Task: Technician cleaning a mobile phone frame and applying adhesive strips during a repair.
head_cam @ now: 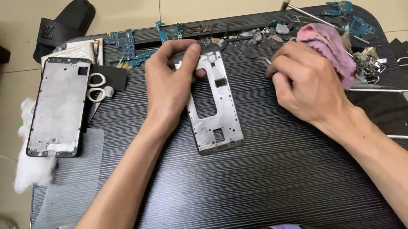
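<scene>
Resting on the dark striped table [242,203], both forearms reach in from the near edge. Near the left edge lies a clear plastic sheet [74,187], partly hanging off the side. Toward the middle of the table lies a grey metal phone frame [212,104], flat, its long side running away from the person. The left hand [170,84] holds the far end of this frame, thumb and fingers pinched on its top corner. Just right of the frame, the right hand [304,83] is curled shut around thin metal tweezers [263,62], whose tips point toward the frame without touching it. A pink cloth [329,47] lies bunched just behind that hand. At the right edge rests a dark phone panel [399,111]. By the far left corner a second phone frame [58,106] lies over white cotton [33,161], with small scissors [96,87] just beside it. Blue circuit boards [127,44] and loose scraps line the far edge.
</scene>
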